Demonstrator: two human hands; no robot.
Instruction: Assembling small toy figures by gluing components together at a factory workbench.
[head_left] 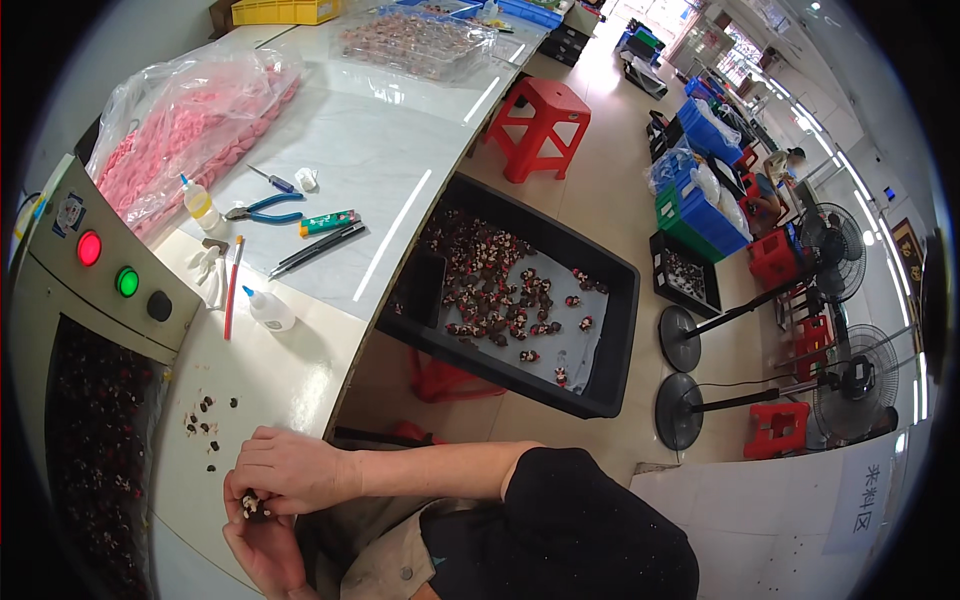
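A small dark brown figurine (252, 508) with a pale face-like patch is pinched between my two hands over the table's near edge. My right hand (300, 467) comes from the right and closes its fingers on the figurine from above. Below it, my left hand (265, 545) is curled around the figurine's underside, its thumb and fingertips partly hidden. On the table just beyond my hands lie several tiny dark pieces (207, 403) and pale crumbs. To the right, a black bin (625, 335) holds many similar dark, red and cream figurines (500, 300).
A machine panel (120, 255) with red and green lights stands left. On the table lie glue bottles (268, 310), pliers (265, 207), tweezers (318, 250), a red pencil (233, 290) and a bag of pink pieces (200, 130). A red stool (545, 125) and fans (680, 410) stand right.
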